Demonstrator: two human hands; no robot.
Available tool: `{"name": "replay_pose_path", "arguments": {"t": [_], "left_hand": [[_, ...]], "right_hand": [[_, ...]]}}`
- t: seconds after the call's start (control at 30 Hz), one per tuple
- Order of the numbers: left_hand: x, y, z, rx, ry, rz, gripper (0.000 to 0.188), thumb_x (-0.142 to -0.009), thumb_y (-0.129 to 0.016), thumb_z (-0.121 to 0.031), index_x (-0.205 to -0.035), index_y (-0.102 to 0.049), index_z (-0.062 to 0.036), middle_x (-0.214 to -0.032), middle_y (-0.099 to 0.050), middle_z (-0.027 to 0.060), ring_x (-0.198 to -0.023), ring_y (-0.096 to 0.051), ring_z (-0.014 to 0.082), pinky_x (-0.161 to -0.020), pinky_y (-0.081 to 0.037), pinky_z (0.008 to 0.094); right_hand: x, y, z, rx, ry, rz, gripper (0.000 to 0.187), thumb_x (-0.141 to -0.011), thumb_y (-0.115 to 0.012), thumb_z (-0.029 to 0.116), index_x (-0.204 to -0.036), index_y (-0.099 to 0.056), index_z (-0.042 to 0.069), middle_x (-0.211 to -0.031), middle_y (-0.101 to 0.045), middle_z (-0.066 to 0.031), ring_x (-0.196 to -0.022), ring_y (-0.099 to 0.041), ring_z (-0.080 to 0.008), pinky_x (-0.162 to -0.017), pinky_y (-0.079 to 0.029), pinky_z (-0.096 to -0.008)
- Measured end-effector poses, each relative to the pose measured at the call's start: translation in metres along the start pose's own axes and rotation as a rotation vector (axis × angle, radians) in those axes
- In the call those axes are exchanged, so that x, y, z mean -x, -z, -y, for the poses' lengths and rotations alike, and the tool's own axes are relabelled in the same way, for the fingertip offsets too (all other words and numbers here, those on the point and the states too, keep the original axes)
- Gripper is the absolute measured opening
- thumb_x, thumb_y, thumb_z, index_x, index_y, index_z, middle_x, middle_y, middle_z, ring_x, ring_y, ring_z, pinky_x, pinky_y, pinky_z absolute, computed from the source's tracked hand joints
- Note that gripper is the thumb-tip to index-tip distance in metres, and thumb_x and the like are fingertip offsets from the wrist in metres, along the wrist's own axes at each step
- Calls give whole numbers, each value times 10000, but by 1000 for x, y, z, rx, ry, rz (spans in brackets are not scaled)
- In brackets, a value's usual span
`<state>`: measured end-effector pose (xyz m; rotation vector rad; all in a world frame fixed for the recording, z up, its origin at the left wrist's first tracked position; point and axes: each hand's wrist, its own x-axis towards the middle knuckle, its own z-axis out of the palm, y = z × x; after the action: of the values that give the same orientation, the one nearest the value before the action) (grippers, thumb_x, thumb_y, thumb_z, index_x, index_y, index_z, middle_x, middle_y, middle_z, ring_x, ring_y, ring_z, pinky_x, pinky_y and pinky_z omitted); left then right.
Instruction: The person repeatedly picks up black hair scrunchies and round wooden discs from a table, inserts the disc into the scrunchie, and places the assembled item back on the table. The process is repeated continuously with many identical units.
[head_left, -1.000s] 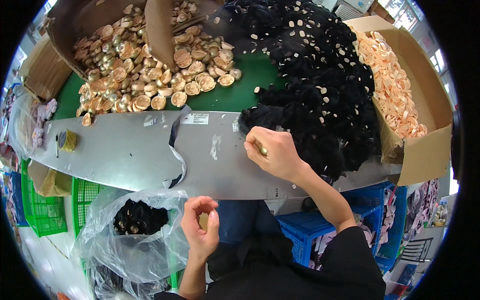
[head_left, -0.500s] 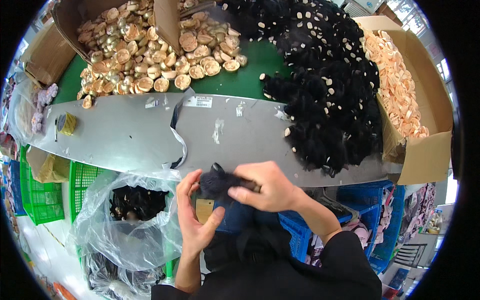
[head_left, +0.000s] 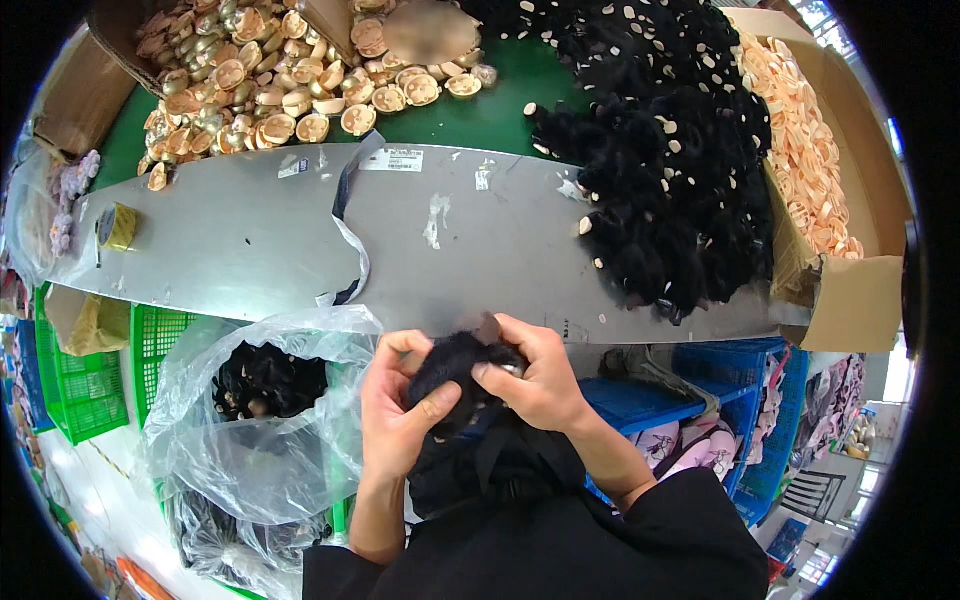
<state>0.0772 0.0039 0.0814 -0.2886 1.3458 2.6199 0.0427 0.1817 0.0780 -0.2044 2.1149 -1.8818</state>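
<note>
A black furry plush piece [head_left: 452, 368] is held between both hands, just in front of the table's near edge. My left hand [head_left: 398, 405] grips its left side, thumb pressed on the fur. At its right side my right hand [head_left: 541, 378] pinches it between thumb and fingers. A small pale, shiny spot shows by the right thumb; what it is I cannot make out. A dark flap stands up at the top of the piece. Its underside is hidden by the hands.
Gold and peach half-shells [head_left: 275, 100] lie heaped at the back left of the grey table [head_left: 290, 230]. At the right are a pile of black furry pieces [head_left: 680, 190] and a carton of peach plastic parts [head_left: 800, 150]. A clear bag [head_left: 265, 470] stands at lower left, beside green crates [head_left: 80, 370].
The right hand has shifted its grip, now pinching the plush piece's right side. The left hand, loosely open before, has closed on it. My view has tilted slightly, moving the table upward.
</note>
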Motion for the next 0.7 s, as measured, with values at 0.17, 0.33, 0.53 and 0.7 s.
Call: {"name": "replay_pose_path", "arguments": {"t": [0.17, 0.33, 0.53, 0.7], "left_hand": [[-2, 24, 7, 7, 214, 209, 334, -808, -771, 56, -1057, -580, -57, -1041, -655, 17, -895, -613, 58, -793, -509, 230], [-9, 12, 3, -169, 125, 110, 379, -759, -699, 117, -1076, -572, -47, -991, -639, 3, -921, -591, 62, -818, -497, 238], [-18, 10, 25, -893, -477, -72, 244, -693, -686, 76, -919, -648, -8, -933, -632, 27, -885, -585, 124, -756, -459, 266], [-16, 22, 21, -134, -49, 154, 453, -603, -706, 10, -1052, -682, 65, -1082, -693, 106, -986, -645, 186, -879, -500, 290]], "right_hand": [[5, 1, 7, -141, -78, 2, 240, -989, -669, 221, -898, -616, 5, -659, -468, 56, -601, -398, -15, -512, -323, -218], [8, 1, 9, -230, -141, 39, 250, -1004, -666, 243, -929, -632, 7, -674, -465, 63, -602, -389, -12, -510, -313, -209], [21, 0, 12, -353, -202, 138, 215, -997, -670, 219, -1020, -657, 6, -740, -489, 69, -650, -387, -19, -548, -324, -213], [16, 11, 13, -233, -132, 58, 221, -979, -694, 218, -950, -637, 7, -740, -504, 52, -657, -399, -19, -561, -338, -209]]}}
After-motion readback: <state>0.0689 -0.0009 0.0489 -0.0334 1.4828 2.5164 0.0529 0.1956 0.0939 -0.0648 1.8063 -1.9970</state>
